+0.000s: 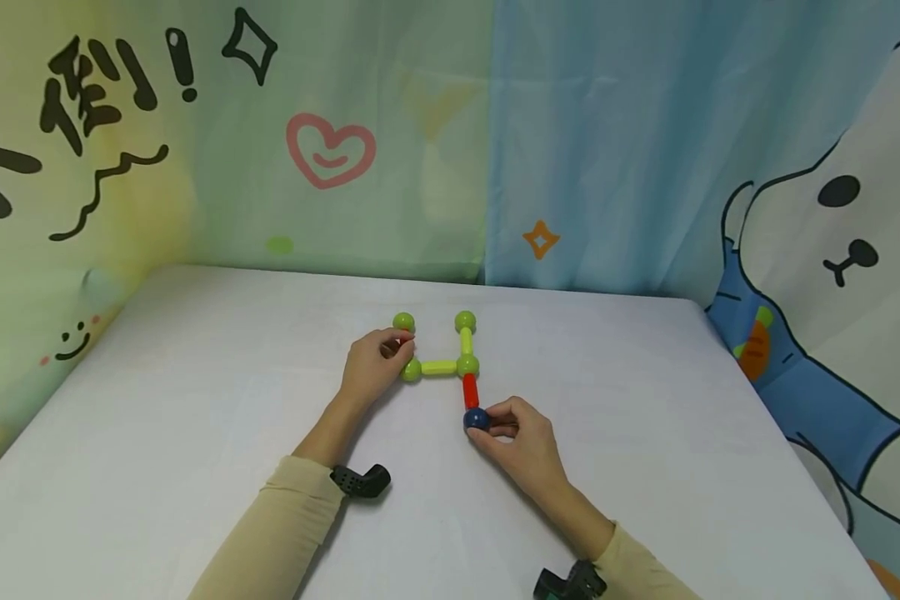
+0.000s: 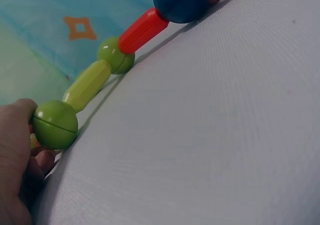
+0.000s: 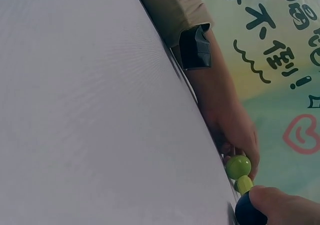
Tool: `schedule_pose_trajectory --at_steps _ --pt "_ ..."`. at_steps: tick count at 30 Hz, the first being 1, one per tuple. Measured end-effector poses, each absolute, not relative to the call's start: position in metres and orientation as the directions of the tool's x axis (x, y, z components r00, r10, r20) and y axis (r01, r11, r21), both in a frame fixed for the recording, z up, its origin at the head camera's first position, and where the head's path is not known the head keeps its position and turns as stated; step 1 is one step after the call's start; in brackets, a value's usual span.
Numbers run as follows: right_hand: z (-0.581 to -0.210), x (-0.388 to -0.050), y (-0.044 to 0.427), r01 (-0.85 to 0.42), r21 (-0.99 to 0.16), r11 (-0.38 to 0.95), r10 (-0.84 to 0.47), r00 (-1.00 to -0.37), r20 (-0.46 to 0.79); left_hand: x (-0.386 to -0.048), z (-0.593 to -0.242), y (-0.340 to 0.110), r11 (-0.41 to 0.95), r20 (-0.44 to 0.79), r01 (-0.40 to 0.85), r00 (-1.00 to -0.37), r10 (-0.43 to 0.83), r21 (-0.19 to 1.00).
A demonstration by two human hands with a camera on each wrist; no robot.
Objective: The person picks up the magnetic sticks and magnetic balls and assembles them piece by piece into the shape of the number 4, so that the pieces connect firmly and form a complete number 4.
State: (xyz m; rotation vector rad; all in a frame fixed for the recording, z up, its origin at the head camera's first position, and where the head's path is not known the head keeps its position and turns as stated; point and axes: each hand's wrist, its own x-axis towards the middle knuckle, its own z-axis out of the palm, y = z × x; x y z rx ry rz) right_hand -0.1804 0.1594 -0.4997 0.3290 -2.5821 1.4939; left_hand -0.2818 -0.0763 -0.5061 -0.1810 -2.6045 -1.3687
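Observation:
A figure of toy balls and sticks lies on the white table. Two green balls, the far left ball (image 1: 403, 322) and the near left ball (image 1: 411, 370), flank my left hand (image 1: 375, 362). Its thumb and fingers pinch a mostly hidden stick between them, with a bit of red showing. A yellow-green stick (image 1: 439, 367) links the near left ball to a green corner ball (image 1: 467, 364). From that corner, another yellow-green stick (image 1: 466, 342) reaches a green ball (image 1: 465, 321), and a red stick (image 1: 471, 392) runs to a dark blue ball (image 1: 476, 418). My right hand (image 1: 525, 442) pinches the blue ball.
The white tabletop (image 1: 645, 400) spreads around the figure. Printed curtains (image 1: 585, 150) hang behind it and along both sides. Black camera mounts sit on both wrists, the left mount (image 1: 362, 481) and the right mount (image 1: 570, 581).

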Motion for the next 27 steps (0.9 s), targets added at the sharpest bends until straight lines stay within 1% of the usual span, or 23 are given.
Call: schedule_pose_trajectory --at_steps 11,17,21,27 --pt "-0.509 -0.194 0.156 -0.251 -0.828 0.502 -0.112 -0.968 0.225 -0.295 -0.517 -0.078 0.580 0.235 0.196 -0.972 0.008 0.791" --pt "-0.516 -0.202 0.156 -0.256 -0.823 0.507 -0.120 -0.967 0.226 -0.305 -0.529 -0.078 0.594 0.249 0.200 -0.969 -0.001 0.780" --pt "-0.522 -0.204 0.159 -0.258 -0.812 0.524 -0.129 -0.966 0.224 -0.306 -0.537 -0.074 0.582 0.254 0.200 -0.967 -0.010 0.788" --pt "-0.529 -0.204 0.165 -0.246 -0.787 0.565 -0.130 -0.969 0.210 -0.303 -0.546 -0.069 0.563 0.221 0.158 -0.974 -0.045 0.811"
